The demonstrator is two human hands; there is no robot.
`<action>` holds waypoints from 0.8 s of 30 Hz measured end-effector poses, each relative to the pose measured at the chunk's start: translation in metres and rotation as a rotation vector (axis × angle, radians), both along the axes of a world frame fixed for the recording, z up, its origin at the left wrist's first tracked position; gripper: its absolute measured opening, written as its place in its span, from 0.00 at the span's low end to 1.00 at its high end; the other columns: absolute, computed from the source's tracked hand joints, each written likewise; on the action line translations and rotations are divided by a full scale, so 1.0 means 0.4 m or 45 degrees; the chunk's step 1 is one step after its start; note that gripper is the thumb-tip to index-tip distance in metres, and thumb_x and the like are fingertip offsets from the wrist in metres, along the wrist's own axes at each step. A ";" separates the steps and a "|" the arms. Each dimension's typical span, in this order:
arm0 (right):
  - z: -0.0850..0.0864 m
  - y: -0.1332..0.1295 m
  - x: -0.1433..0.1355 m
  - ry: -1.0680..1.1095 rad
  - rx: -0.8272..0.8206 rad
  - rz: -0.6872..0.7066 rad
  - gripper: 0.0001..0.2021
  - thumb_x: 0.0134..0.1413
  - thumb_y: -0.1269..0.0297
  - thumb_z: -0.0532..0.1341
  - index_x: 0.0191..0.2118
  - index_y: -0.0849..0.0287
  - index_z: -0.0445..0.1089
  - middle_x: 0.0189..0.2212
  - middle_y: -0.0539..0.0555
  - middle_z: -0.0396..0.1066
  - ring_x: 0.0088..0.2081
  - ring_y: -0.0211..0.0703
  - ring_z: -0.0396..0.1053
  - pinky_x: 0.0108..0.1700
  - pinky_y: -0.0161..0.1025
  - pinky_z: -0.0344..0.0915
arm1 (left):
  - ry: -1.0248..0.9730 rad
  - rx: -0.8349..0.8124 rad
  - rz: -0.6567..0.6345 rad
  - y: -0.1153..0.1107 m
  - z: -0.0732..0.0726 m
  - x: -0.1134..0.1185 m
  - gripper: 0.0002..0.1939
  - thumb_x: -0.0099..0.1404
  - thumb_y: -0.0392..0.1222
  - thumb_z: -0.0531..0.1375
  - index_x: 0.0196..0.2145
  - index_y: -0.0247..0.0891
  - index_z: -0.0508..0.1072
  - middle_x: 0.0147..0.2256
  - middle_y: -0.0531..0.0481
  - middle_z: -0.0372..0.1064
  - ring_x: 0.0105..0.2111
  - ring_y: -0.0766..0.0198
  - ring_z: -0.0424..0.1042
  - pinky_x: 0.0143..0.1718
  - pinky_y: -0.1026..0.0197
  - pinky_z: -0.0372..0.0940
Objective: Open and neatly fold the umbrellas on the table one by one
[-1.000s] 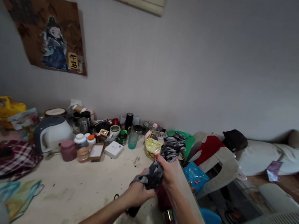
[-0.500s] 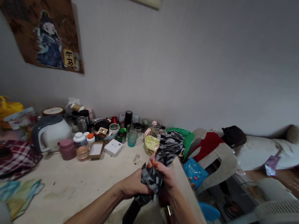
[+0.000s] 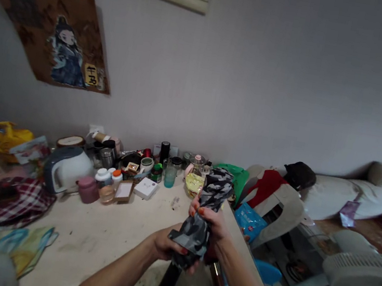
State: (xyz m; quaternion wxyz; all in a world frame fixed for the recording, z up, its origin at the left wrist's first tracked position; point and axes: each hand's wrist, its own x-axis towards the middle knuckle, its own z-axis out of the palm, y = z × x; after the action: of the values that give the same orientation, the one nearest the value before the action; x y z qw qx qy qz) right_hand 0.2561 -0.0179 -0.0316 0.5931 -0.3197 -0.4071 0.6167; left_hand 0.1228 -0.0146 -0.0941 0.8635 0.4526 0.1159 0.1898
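A folded umbrella with grey, black and white camouflage cloth [image 3: 218,186] is held in front of me, slanting up and to the right. Its black handle [image 3: 168,282] points down toward me, with a thin loop of cord beside it. My left hand [image 3: 170,249] wraps round the cloth low down, just above the handle. Higher up, my right hand [image 3: 208,217] is closed round the cloth, its thumb across the front. Under my right forearm lies a dark reddish-brown long object [image 3: 221,284] with a shiny metal band, partly hidden.
The white table [image 3: 94,239] carries a kettle [image 3: 71,169], a pink jar [image 3: 88,189], bottles, a white box [image 3: 146,188] and a teal glass [image 3: 169,177]. Checked cloth [image 3: 26,198] lies left. Right are a chair [image 3: 279,216], a blue packet [image 3: 249,221] and a fan [image 3: 366,279].
My left hand has slid down the umbrella toward its handle and turned. More camouflage cloth shows between my two hands. My right hand stays nearly in place.
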 end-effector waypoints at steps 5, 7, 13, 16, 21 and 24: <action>0.000 0.019 0.002 0.067 -0.016 -0.136 0.13 0.28 0.63 0.71 0.27 0.59 0.72 0.22 0.49 0.70 0.24 0.38 0.65 0.27 0.35 0.63 | 0.376 0.477 0.440 -0.004 0.012 0.020 0.15 0.45 0.44 0.64 0.29 0.36 0.65 0.23 0.54 0.61 0.20 0.69 0.58 0.23 0.64 0.55; -0.009 0.040 -0.003 0.021 -0.054 -0.408 0.13 0.27 0.65 0.72 0.26 0.59 0.72 0.21 0.49 0.71 0.24 0.39 0.66 0.28 0.35 0.64 | 0.675 0.821 0.740 -0.001 0.018 0.029 0.13 0.46 0.38 0.62 0.32 0.35 0.66 0.27 0.50 0.64 0.27 0.64 0.62 0.29 0.61 0.58; -0.031 0.060 -0.004 0.018 -0.082 -0.674 0.14 0.27 0.67 0.72 0.28 0.57 0.72 0.23 0.49 0.73 0.24 0.40 0.67 0.30 0.38 0.66 | 0.955 0.974 0.848 0.000 0.023 0.032 0.17 0.49 0.39 0.62 0.39 0.32 0.70 0.32 0.44 0.71 0.32 0.57 0.68 0.36 0.56 0.61; -0.022 0.039 0.008 0.042 -0.060 -0.397 0.13 0.29 0.64 0.71 0.26 0.59 0.72 0.19 0.48 0.70 0.21 0.37 0.64 0.26 0.35 0.64 | 0.585 0.499 0.394 0.006 0.034 0.018 0.15 0.45 0.43 0.66 0.29 0.32 0.72 0.25 0.48 0.69 0.25 0.63 0.66 0.29 0.60 0.61; 0.002 0.008 0.003 0.081 -0.046 -0.100 0.11 0.31 0.61 0.70 0.24 0.60 0.71 0.18 0.49 0.68 0.20 0.36 0.62 0.25 0.33 0.63 | 0.200 0.171 0.326 0.015 0.041 0.003 0.27 0.34 0.47 0.74 0.31 0.32 0.74 0.28 0.49 0.69 0.28 0.66 0.66 0.30 0.64 0.60; -0.004 0.000 -0.005 0.052 -0.073 -0.111 0.13 0.29 0.61 0.72 0.24 0.60 0.72 0.19 0.49 0.70 0.21 0.38 0.65 0.27 0.35 0.66 | 0.162 0.223 0.414 0.019 0.058 -0.005 0.34 0.34 0.49 0.75 0.39 0.34 0.74 0.32 0.50 0.70 0.30 0.66 0.67 0.33 0.62 0.62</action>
State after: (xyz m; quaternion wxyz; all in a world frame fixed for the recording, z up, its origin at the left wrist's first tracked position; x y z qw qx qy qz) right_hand 0.2541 -0.0181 -0.0333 0.6182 -0.3411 -0.3628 0.6081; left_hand 0.1208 -0.0071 -0.0707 0.7698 0.5123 0.2249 0.3073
